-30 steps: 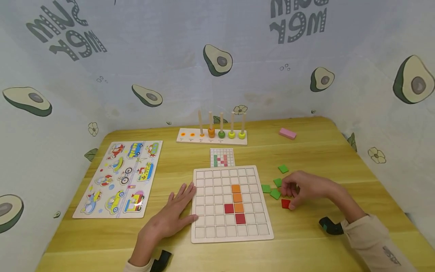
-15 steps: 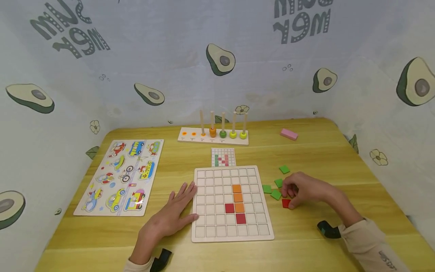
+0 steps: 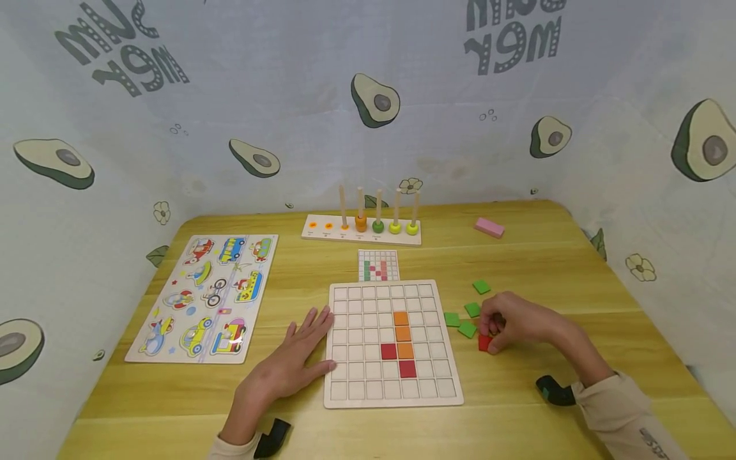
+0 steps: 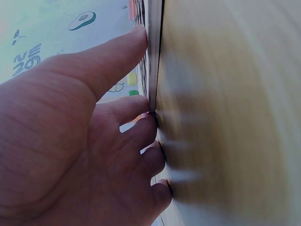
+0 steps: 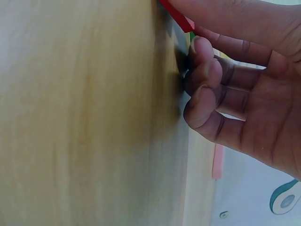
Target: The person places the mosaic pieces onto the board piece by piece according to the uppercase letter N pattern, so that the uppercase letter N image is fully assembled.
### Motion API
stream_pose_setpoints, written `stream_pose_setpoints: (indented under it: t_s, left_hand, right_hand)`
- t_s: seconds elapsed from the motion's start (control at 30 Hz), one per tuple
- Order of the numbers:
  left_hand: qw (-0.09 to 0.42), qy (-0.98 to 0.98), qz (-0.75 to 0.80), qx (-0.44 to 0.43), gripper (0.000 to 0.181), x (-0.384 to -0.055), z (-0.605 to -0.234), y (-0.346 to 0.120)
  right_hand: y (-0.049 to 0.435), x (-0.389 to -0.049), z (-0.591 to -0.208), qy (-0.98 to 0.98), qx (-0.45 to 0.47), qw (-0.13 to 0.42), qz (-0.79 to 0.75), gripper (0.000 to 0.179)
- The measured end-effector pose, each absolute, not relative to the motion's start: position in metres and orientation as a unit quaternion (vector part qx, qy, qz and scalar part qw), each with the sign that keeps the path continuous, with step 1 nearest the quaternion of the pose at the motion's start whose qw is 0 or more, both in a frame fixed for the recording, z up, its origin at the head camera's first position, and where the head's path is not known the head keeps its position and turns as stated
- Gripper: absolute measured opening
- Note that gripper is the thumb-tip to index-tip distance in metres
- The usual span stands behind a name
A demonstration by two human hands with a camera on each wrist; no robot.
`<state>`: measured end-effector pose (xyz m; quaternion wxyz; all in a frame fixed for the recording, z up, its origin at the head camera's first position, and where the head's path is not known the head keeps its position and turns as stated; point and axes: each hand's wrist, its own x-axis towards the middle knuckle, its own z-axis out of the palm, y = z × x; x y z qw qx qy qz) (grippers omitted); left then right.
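A pale wooden grid board (image 3: pixel 356 396) lies in the middle of the table, with three orange tiles (image 3: pixel 402 333) in a column and two red tiles (image 3: pixel 407 368) in its cells. My left hand (image 3: pixel 289 367) rests flat on the table, its fingertips and thumb touching the board's left edge. To the right of the board, my right hand (image 3: pixel 520 321) pinches a loose red square tile (image 3: pixel 485 343) between thumb and index finger. In the right wrist view that red tile (image 5: pixel 178 16) is tilted, and the other fingers are curled near the tabletop.
Several green tiles (image 3: pixel 467 329) lie between board and right hand. A small pattern card (image 3: pixel 377 265) touches the board's far edge; behind it stands a peg counter (image 3: pixel 361 230). A vehicle puzzle (image 3: pixel 201 300) lies left, a pink block (image 3: pixel 489 227) back right.
The loose red tile has turned and shifted slightly under my right fingers, its near edge now tilted up. My left hand and the board stay put; the head view has shifted slightly.
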<state>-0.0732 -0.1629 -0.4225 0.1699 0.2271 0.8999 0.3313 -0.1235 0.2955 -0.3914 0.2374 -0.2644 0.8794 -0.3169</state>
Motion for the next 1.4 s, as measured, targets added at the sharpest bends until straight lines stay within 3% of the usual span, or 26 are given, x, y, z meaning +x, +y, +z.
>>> stream_pose_setpoints:
  t_s: [0.43,0.7,1.4]
  left_hand:
    - [0.172,0.897,0.336,0.228,0.08,-0.073,-0.424,-0.163]
    - [0.172,0.898,0.335,0.226,0.079,-0.073,-0.423,-0.163]
    - [0.17,0.898,0.332,0.231,0.079,-0.074,-0.423,-0.163]
  right_hand:
    - [0.299,-0.127,-0.39,0.883,-0.251,0.237,-0.319,0.017]
    - [0.302,-0.13,-0.387,0.878,-0.262,0.206,-0.343,0.005]
    - [0.264,-0.149,-0.379,0.836,-0.309,0.185,-0.415,0.009]
